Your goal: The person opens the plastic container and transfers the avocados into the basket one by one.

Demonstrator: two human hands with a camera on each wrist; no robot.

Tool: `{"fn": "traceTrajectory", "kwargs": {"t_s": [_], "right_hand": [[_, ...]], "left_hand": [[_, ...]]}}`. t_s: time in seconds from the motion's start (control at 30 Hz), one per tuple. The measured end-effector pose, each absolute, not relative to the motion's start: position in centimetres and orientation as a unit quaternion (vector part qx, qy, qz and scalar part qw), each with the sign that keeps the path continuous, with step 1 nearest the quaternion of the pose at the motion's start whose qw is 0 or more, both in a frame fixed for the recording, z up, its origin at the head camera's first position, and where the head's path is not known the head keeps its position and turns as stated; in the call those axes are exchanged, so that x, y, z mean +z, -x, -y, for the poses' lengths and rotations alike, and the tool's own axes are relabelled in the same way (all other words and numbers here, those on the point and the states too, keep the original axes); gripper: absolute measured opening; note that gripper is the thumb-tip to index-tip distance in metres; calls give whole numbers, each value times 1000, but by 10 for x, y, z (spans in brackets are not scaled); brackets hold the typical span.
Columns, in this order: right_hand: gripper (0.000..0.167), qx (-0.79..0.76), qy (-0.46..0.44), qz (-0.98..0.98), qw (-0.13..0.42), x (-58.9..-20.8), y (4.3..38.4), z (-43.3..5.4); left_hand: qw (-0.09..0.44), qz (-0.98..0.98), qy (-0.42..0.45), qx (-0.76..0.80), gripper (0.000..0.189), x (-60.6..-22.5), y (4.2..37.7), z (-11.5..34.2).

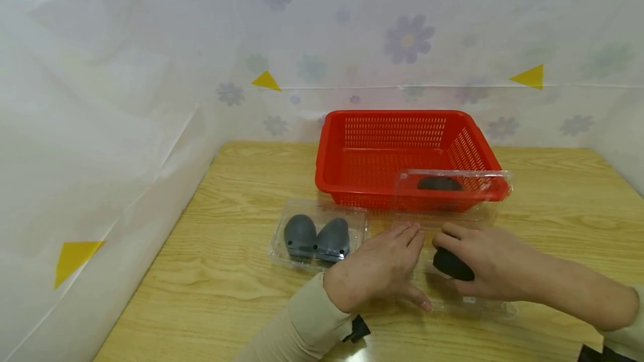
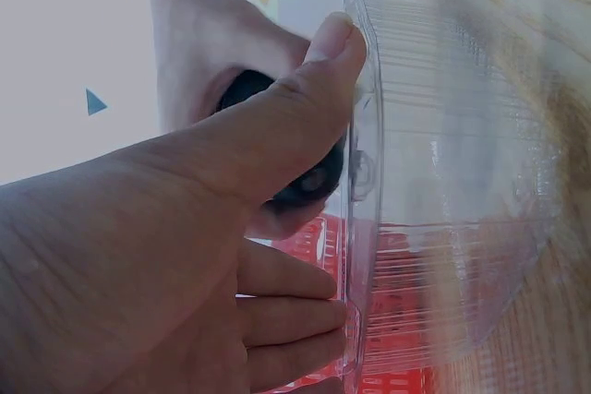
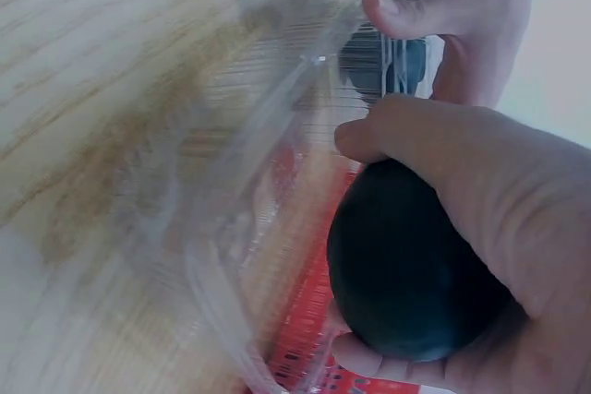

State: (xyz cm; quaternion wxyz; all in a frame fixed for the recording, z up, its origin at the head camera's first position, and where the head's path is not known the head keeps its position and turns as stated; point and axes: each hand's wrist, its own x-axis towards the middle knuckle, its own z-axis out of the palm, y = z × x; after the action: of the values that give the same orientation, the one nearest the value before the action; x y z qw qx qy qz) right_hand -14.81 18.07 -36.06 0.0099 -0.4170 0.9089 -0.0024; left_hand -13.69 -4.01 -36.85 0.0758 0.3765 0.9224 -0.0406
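One smooth dark egg-shaped piece (image 3: pixel 406 265) is grasped in my right hand (image 1: pixel 495 261), above an open clear plastic box (image 1: pixel 485 309) in front of the red slotted plastic basket (image 1: pixel 402 114); my left hand (image 1: pixel 384 264) holds nothing, its straight fingers against the open box's rim. In front of the basket's left corner, a second clear plastic box (image 1: pixel 358 228) contains two dark grey oval pieces (image 1: pixel 300 234). I judge this the packing step; next calls for lowering the piece gently, then loosening my fingers
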Motion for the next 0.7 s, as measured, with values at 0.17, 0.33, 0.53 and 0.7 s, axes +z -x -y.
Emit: {"fn": "traceTrajectory", "kwargs": {"t_s": [0.17, 0.33, 0.53, 0.7], "right_hand": [[48, -31, 402, -915, -16, -351, 143, -178], [42, -60, 406, -911, -45, -341, 136, -175], [40, -62, 394, -913, -84, -328, 131, -176], [43, -51, 400, -903, -146, -318, 129, -176]], "left_hand": [[58, -921, -383, -45, 114, -368, 136, 41], [73, -921, -380, -35, 113, -367, 136, 41], [80, -920, -381, -31, 113, -366, 137, 42], [83, -920, -382, -29, 113, -367, 136, 42]]}}
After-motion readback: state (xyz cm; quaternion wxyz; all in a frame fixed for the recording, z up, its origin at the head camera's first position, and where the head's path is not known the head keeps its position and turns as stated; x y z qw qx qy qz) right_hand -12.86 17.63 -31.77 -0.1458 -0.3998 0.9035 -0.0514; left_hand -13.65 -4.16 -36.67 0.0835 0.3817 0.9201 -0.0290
